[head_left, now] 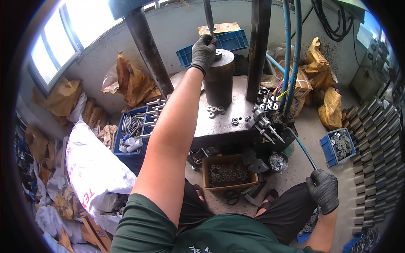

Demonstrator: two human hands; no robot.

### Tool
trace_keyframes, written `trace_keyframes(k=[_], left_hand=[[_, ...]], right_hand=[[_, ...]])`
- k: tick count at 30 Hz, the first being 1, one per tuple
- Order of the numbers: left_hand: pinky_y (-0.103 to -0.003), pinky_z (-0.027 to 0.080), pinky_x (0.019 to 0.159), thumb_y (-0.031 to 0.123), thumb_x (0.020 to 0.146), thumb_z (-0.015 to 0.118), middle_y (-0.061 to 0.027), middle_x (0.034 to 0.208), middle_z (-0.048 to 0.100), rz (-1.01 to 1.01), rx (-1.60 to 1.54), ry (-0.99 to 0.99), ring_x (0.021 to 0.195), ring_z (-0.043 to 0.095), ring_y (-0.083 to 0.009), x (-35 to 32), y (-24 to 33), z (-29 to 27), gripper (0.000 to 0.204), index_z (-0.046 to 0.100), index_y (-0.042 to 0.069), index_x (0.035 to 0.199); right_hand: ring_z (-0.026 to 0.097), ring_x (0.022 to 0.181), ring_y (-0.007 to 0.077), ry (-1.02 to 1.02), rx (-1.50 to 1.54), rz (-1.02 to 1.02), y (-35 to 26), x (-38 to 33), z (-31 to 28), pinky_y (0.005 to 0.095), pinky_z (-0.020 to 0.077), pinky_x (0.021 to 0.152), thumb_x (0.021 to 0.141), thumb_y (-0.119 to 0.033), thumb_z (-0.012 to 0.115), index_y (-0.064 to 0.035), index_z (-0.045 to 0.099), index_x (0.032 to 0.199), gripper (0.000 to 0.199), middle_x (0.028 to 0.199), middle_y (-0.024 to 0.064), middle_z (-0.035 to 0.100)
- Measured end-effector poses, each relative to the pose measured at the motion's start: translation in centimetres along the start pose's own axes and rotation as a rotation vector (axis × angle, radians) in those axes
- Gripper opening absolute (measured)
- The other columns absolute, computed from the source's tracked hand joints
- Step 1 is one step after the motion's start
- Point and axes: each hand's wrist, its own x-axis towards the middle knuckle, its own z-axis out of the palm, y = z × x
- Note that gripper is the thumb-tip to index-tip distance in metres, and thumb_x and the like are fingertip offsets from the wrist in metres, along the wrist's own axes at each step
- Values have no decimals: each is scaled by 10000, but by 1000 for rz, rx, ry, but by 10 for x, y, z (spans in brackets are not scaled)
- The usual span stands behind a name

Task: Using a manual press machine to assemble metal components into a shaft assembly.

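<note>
My left hand (pixel 203 54), in a dark grey glove, reaches to the top of a thick steel cylinder (pixel 221 82) on the press table. Its fingers are closed round the lower end of an upright metal rod (pixel 208 14) that comes down from above. A dark ring (pixel 218 55) lies on the cylinder's top beside the hand, partly covered by it. My gloved right hand (pixel 324 190) is wrapped round the end of a long lever (pixel 304 149) at the machine's right side. Several small bearings (pixel 216 110) sit at the cylinder's foot, and another bearing (pixel 235 121) lies further right.
Dark columns (pixel 258 50) flank the cylinder. Behind it stands a blue crate (pixel 240 40). Blue hoses (pixel 292 63) run down on the right. At left are a blue bin of rods (pixel 131 122) and a white sack (pixel 95 168). Below the table sits a box of bearings (pixel 230 187).
</note>
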Motion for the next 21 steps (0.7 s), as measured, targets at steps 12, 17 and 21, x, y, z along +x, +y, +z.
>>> trace_keyframes(k=[12,17,21], left_hand=[[-283,527,751,172,970,686,-38,870,709,10,-118,-23,772,619,-122,0,-5,1,184,704,18,1070],[-262,547,718,148,975,672,-15,870,689,9,-119,-45,772,613,-108,3,-8,-1,160,705,27,1075],[-266,547,737,166,977,666,-27,891,699,-39,-100,-90,791,627,-112,1,-3,-2,183,710,34,1095]], right_hand=[[632,718,409,20,15,29,-3,0,-2,485,500,657,796,-186,714,-31,633,724,189,743,207,617],[636,725,407,24,39,29,-4,0,-1,485,501,656,797,-177,711,-31,635,726,180,747,207,619],[644,741,404,-6,46,35,-4,3,-6,478,510,674,807,-171,708,-31,653,764,157,767,200,635]])
